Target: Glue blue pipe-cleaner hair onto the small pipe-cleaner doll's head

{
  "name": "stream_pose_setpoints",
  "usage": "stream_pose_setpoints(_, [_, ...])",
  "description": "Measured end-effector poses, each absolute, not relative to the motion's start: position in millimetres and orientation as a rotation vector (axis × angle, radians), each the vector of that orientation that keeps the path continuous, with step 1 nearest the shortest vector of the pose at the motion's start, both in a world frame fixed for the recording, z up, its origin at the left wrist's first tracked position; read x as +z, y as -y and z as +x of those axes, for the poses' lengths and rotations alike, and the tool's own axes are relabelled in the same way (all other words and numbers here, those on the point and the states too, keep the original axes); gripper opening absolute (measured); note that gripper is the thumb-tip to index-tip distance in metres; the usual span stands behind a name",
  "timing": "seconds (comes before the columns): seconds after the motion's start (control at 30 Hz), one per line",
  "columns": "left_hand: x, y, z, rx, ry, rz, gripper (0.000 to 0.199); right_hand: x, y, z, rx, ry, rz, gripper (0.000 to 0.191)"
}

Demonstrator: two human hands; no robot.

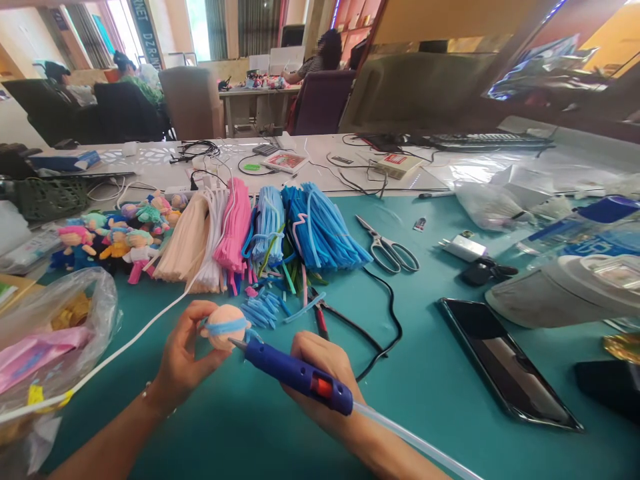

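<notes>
Between the thumb and fingers of my left hand [187,357] is a small peach doll head [227,315] with a light blue strip across it. My right hand [325,373] is wrapped round a dark blue glue gun [295,373], a clear glue stick [415,440] sticking out of its back end. The gun's metal nozzle points left and reaches the lower right side of the head; whether it touches, I cannot tell. Just beyond the head lies a pile of short blue pipe cleaner pieces [261,308].
Bundles of peach [183,240], pink [234,230] and blue pipe cleaners [325,230] lie behind my hands. Small dolls [120,237] and a plastic bag [95,313] are left. Scissors [390,250], red-handled pliers [321,317], a phone [505,360] and a grey-white container [560,290] are right.
</notes>
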State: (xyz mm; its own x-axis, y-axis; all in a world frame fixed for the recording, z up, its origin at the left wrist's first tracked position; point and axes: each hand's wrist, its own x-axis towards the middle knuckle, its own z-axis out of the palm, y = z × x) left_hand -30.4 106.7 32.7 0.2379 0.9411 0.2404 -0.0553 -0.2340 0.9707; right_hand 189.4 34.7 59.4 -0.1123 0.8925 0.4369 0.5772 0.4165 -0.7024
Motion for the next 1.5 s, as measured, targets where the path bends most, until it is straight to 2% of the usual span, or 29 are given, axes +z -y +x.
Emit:
stream_pose_setpoints(0.4, [33.4,-106.2,-29.9,1.214,-0.850,1.539,0.039,64.6,-32.5,189.4,0.668,1.747,-1.091,0.004])
stream_pose_setpoints(0.93, [40.2,-102.9,-21.5,1.213,-0.826,1.555,0.032,58.7,-34.9,191.6,0.590,1.753,-1.096,0.012])
stream_pose_setpoints(1.3, [37.4,-104.1,-20.6,1.256,-0.768,1.489,0.036,53.7,-37.2,194.7,0.425,1.796,-1.229,0.022])
stream_pose_setpoints(1.5, [38.4,-104.1,-21.0,1.262,-0.779,1.448,0.036,56.5,-38.5,195.6,0.405,1.804,-1.283,0.021])
